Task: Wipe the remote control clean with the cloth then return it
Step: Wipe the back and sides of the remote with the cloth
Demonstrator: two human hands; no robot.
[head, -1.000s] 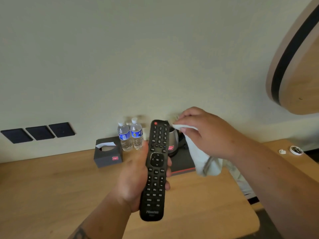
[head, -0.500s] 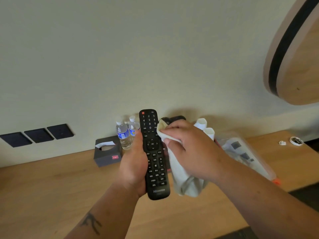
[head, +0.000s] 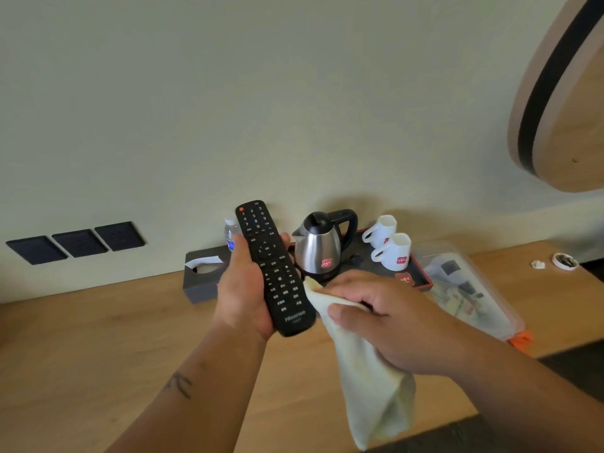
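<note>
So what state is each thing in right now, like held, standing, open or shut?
Remote: held upright in the left hand, buttons facing the camera.
Cloth: pinched in the right hand, hanging down, its top corner at the remote's lower edge.
Kettle: standing on the tray, lid shut.
Mugs: two, on the tray.
Tissue box: on the desk, a tissue sticking out.

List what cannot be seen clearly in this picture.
- Water bottle: mostly hidden behind the remote and left hand.
- Tissue box: right end covered by that hand.
- Cloth: upper part hidden inside the right hand.
- Plastic bag: contents too blurred.
</note>
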